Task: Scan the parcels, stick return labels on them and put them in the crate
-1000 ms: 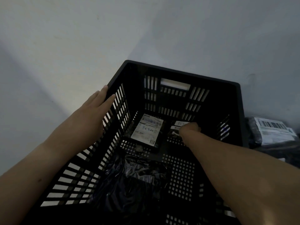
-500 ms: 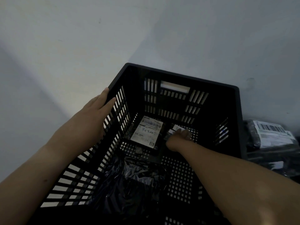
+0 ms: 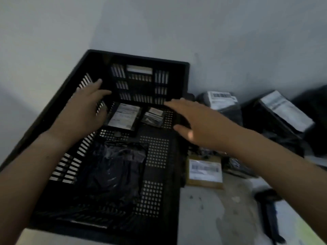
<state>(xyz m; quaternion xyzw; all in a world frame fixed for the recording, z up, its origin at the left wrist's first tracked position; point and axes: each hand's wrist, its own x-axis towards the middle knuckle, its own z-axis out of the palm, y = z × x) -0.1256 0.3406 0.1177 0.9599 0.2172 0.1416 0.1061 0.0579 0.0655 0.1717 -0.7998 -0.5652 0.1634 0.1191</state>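
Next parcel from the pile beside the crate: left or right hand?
Right, probably. The right hand is open and empty at the right side of the crate, next to the pile; the brown parcel lies nearest. The left hand is at the far left wall.

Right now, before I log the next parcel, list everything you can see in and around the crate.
crate: one, black, slotted, on the floor against the wall
flat parcel: one, black with a white label, far end of the crate
small parcel: one, dark with a white label, right of the flat parcel
bag parcel: one, glossy black, near half of the crate
brown parcel: one, white label, on the floor right of the crate
grey parcel: one, barcode label, by the wall
black parcel: one, white label, further right
dark object: one, floor lower right, too blurred to name
left hand: open, by the crate's left wall
right hand: open, over the crate's right rim
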